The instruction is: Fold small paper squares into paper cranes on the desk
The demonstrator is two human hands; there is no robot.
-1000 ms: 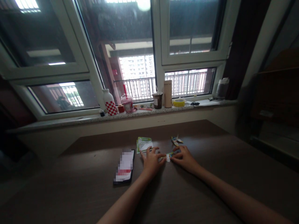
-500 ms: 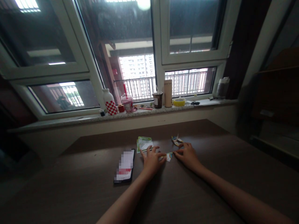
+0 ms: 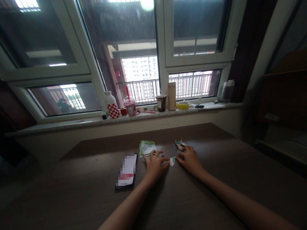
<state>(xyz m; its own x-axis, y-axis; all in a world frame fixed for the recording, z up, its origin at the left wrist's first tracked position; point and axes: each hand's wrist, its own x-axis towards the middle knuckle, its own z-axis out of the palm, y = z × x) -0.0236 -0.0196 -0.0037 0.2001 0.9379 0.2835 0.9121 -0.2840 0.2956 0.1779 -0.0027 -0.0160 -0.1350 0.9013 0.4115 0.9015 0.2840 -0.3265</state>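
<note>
A small white paper piece (image 3: 172, 161) with a coloured print lies low over the table between my hands. My left hand (image 3: 155, 164) has its thumb and index finger closed at the piece's left edge, with the other fingers spread toward a stack of green-and-white printed cards (image 3: 146, 147). At the right edge of the piece, the curled fingertips of my right hand (image 3: 191, 160) pinch it. Just beyond my right hand sits a crumpled, colourful paper strip (image 3: 178, 144), partly hidden by the fingers. Left of my left hand lies a phone (image 3: 127, 171) with a blurred screen.
The brown table (image 3: 79, 179) ends before a stone windowsill (image 3: 93, 120). On the sill stand a checkered bottle (image 3: 112, 108), a pink drink cup (image 3: 130, 107), a dark cup (image 3: 161, 103), a tan flask (image 3: 171, 97), yellow tape (image 3: 183, 105) and black scissors (image 3: 199, 106).
My right hand's fingertips have shifted slightly and curl closer to the paper piece's edge. My left hand stays nearly in place. The whole view has drifted slightly.
</note>
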